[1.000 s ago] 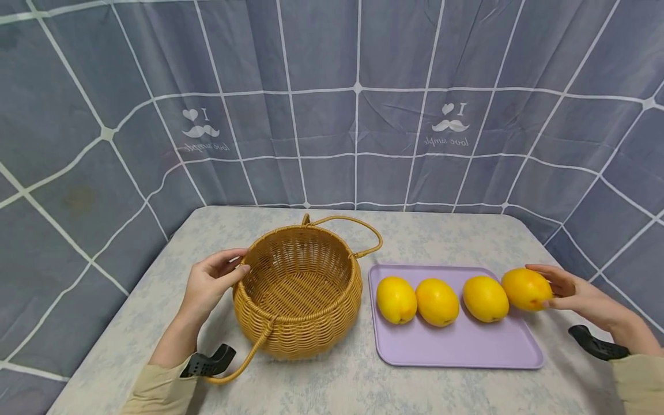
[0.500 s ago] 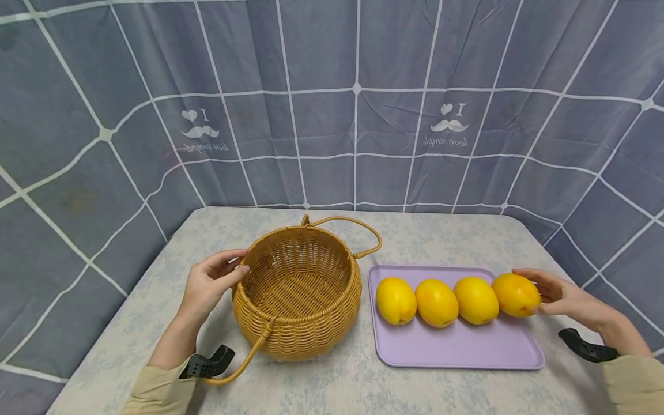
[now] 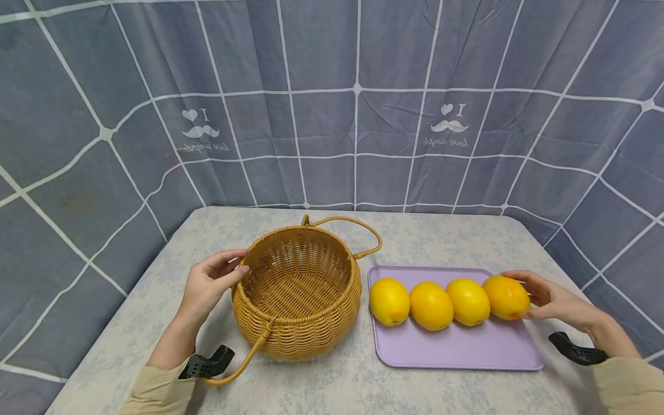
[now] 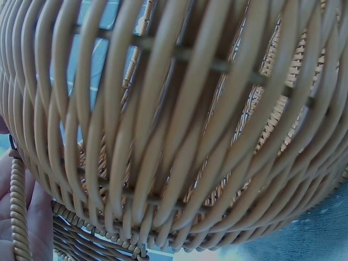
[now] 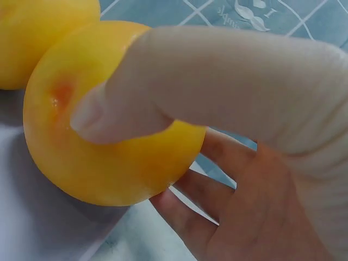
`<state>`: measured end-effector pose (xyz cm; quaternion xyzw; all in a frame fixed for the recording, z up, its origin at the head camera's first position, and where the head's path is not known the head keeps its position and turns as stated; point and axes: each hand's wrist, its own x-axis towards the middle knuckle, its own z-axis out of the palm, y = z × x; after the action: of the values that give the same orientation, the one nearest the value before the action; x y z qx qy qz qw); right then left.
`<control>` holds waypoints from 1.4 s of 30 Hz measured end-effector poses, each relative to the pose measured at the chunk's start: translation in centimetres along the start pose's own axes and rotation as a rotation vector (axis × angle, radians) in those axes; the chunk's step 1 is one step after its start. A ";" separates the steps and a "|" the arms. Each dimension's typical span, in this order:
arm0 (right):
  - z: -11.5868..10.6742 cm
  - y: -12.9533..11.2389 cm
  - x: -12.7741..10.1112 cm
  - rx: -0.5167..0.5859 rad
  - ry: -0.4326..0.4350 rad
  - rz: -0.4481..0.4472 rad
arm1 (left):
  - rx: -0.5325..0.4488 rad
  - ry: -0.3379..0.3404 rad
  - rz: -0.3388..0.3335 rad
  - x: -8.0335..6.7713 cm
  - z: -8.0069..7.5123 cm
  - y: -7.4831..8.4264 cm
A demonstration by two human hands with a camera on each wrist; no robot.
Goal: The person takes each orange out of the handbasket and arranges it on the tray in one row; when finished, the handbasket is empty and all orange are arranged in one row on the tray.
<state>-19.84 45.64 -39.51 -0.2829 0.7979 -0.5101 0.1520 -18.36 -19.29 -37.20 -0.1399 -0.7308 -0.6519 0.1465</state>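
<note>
A round brown wicker basket [image 3: 295, 337] stands on the table at centre left, with nothing inside and its two handles folded outward. My left hand [image 3: 207, 282] pinches its left rim, thumb inside. In the left wrist view the woven wall [image 4: 179, 125] fills most of the picture. To the right, several yellow mangoes sit in a row on a lilac tray [image 3: 456, 353]. My right hand [image 3: 562, 302] holds the rightmost mango [image 3: 505, 297], thumb on the near side and fingers behind. That mango touches its neighbour [image 3: 468, 301]; the thumb [image 5: 130, 103] covers part of it in the right wrist view.
Farther left in the row are a third mango [image 3: 432, 305] and the leftmost mango [image 3: 389, 301], which overlaps the tray's left rim. A pale patterned cloth [image 3: 337, 386] covers the table. Grey-blue checked curtains [image 3: 327, 127] hang around its back and sides.
My right hand has moved left with the rightmost mango. The gap in the row has closed, and the other mangoes have shifted left too. My left hand and the basket stay put.
</note>
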 end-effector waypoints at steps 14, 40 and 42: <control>0.6 0.6 -0.3 0.057 -0.033 0.017 | 0.003 0.003 0.007 0.0 0.0 0.0; 1.0 0.2 -0.8 -0.133 0.087 0.224 | 0.009 0.004 0.013 0.0 0.0 -0.1; 0.9 0.1 -0.8 -0.114 0.077 0.210 | 0.008 0.006 0.010 0.0 0.0 -0.1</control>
<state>-18.72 45.52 -40.08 -0.1863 0.8559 -0.4559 0.1576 -18.40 -19.27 -37.29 -0.1411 -0.7324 -0.6484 0.1523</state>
